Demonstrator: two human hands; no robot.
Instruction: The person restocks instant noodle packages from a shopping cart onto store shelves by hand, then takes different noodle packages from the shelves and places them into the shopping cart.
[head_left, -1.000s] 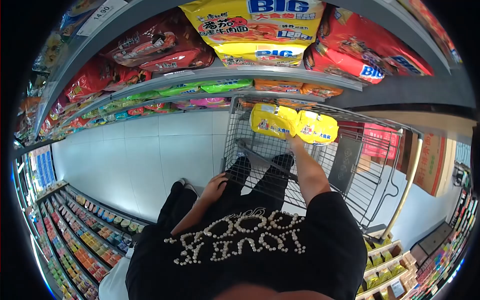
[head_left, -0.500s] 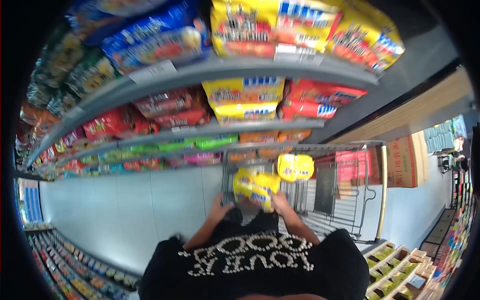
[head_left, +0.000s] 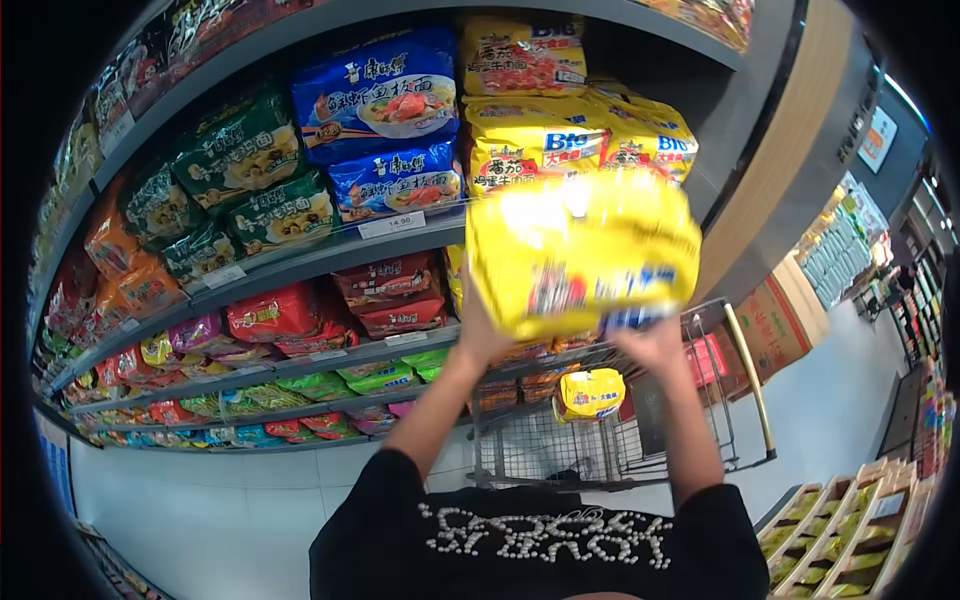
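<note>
Raised before me is a large yellow multipack of instant noodles [head_left: 580,255], slightly smeared by motion. My left hand [head_left: 483,325] grips its left side, and my right hand [head_left: 650,343] holds its lower right corner. The fingers are partly hidden by the pack. Just behind it, matching yellow noodle packs [head_left: 535,140] are stacked on the shelf. A smaller-looking yellow noodle pack [head_left: 590,394] lies in the shopping cart [head_left: 540,450] below my hands.
Blue noodle packs [head_left: 375,95] and green ones [head_left: 240,145] fill the shelf to the left, above a grey shelf edge [head_left: 330,255]. A wooden post [head_left: 770,150] ends the shelving at right. Cardboard boxes [head_left: 785,315] and a tiered wooden stand [head_left: 850,530] are farther right.
The yellow noodle pack in my hands has risen from over the cart to shelf height. Both hands went up with it, and the view has tilted upward.
</note>
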